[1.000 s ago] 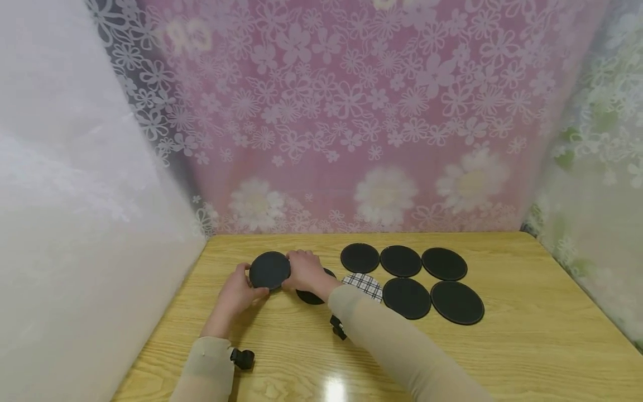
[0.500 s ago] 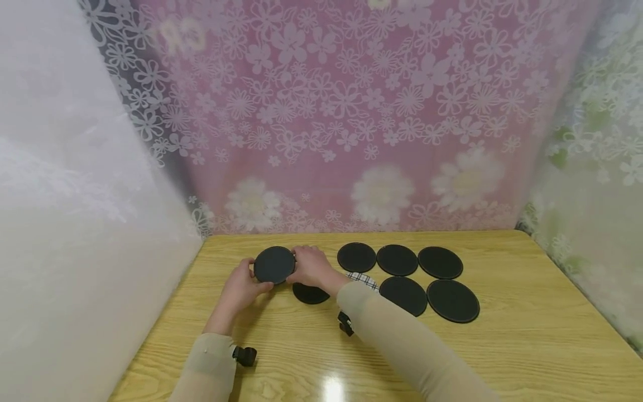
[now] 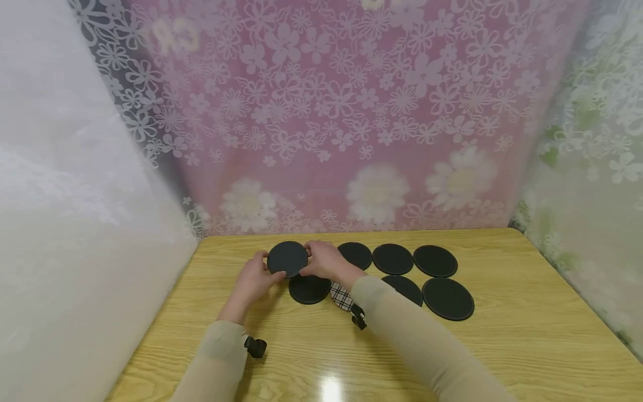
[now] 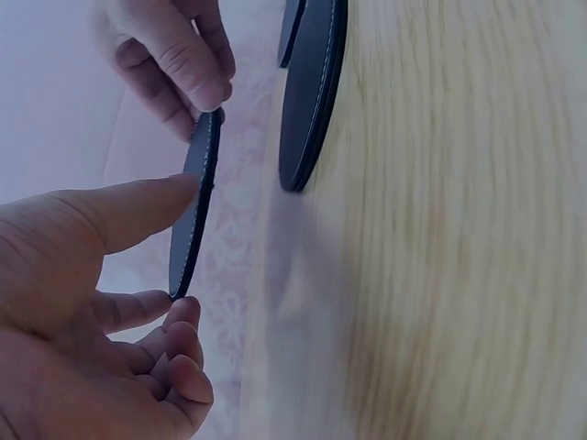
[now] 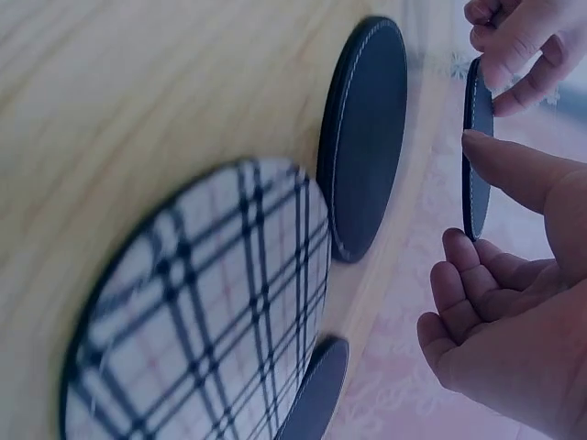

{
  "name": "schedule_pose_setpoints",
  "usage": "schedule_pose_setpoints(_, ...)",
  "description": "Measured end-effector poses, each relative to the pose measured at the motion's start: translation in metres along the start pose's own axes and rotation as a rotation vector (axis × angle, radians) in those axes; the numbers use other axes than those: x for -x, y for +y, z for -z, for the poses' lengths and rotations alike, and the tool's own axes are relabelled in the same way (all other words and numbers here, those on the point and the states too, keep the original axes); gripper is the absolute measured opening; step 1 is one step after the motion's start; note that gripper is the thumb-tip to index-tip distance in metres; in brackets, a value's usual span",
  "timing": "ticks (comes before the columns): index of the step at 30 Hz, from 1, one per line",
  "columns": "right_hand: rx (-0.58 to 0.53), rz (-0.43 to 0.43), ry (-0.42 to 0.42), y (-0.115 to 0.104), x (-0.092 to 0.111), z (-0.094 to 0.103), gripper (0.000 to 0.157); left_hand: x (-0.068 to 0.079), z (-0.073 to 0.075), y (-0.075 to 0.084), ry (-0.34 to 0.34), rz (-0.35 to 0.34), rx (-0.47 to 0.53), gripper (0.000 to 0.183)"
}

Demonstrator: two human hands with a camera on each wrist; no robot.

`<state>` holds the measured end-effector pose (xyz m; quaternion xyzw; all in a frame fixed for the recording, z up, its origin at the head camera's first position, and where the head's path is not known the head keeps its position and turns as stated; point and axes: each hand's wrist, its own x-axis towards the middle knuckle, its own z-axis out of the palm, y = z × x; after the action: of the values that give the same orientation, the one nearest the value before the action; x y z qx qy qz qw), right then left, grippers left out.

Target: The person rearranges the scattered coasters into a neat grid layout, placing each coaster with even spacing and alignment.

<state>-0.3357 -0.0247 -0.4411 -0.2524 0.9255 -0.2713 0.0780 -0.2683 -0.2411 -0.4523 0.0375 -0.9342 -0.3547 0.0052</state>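
Observation:
A round black coaster (image 3: 287,259) with pale edge stitching is held between both hands, raised above the table. My left hand (image 3: 253,279) grips its left edge, the thumb on the near face and fingertips at the rim in the left wrist view. My right hand (image 3: 325,261) holds the opposite edge with thumb and fingers. Just below lies another black coaster (image 3: 308,290) on the table. Beside that one is a coaster (image 5: 211,302) with its white and black plaid face up, partly covered by the right forearm in the head view.
Several more black coasters lie to the right in two rows, among them a back middle one (image 3: 393,259) and a front right one (image 3: 448,298). The wooden table (image 3: 301,346) meets a pink flowered curtain (image 3: 311,167) behind, with pale sheets on both sides.
Both hands have carried the held coaster to the right and slightly toward the back. The black coaster below it and part of the plaid one now show more. The other coasters stay put.

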Motion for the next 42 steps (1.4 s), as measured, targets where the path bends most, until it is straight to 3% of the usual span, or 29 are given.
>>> schedule_pose_setpoints(10, -0.015, -0.036, 0.002, 0.025, 0.001, 0.019, 0.065, -0.019, -0.021, 0.021, 0.002, -0.038, -0.014, 0.074)
schedule_pose_setpoints(21, -0.018, -0.079, 0.038, 0.051, -0.008, 0.019, 0.058, -0.043, -0.043, 0.032, 0.015, -0.079, -0.054, 0.074)
schedule_pose_setpoints(25, -0.003, -0.105, 0.038, 0.058, -0.014, 0.018, 0.057, -0.053, -0.049, 0.031, 0.010, -0.075, -0.044, 0.075)
schedule_pose_setpoints(27, 0.010, -0.108, 0.043, 0.060, -0.016, 0.017, 0.056, -0.071, -0.062, 0.015, 0.029, -0.096, -0.061, 0.074)
schedule_pose_setpoints(30, 0.034, -0.103, 0.059, 0.064, -0.018, 0.013, 0.053, -0.080, -0.069, 0.009, 0.042, -0.085, -0.057, 0.072)
schedule_pose_setpoints(32, 0.049, -0.103, 0.069, 0.066, -0.019, 0.011, 0.051, -0.080, -0.073, 0.008, 0.057, -0.082, -0.066, 0.069)
schedule_pose_setpoints(34, 0.062, -0.113, 0.070, 0.068, -0.020, 0.009, 0.050, -0.068, -0.067, 0.022, 0.044, -0.052, -0.038, 0.068)
schedule_pose_setpoints(36, 0.077, -0.129, 0.067, 0.070, -0.021, 0.009, 0.051, -0.064, -0.067, 0.026, 0.040, -0.046, -0.032, 0.069)
schedule_pose_setpoints(42, 0.155, -0.169, 0.038, 0.071, -0.020, 0.009, 0.053, -0.060, -0.069, 0.032, 0.026, -0.042, -0.057, 0.066)
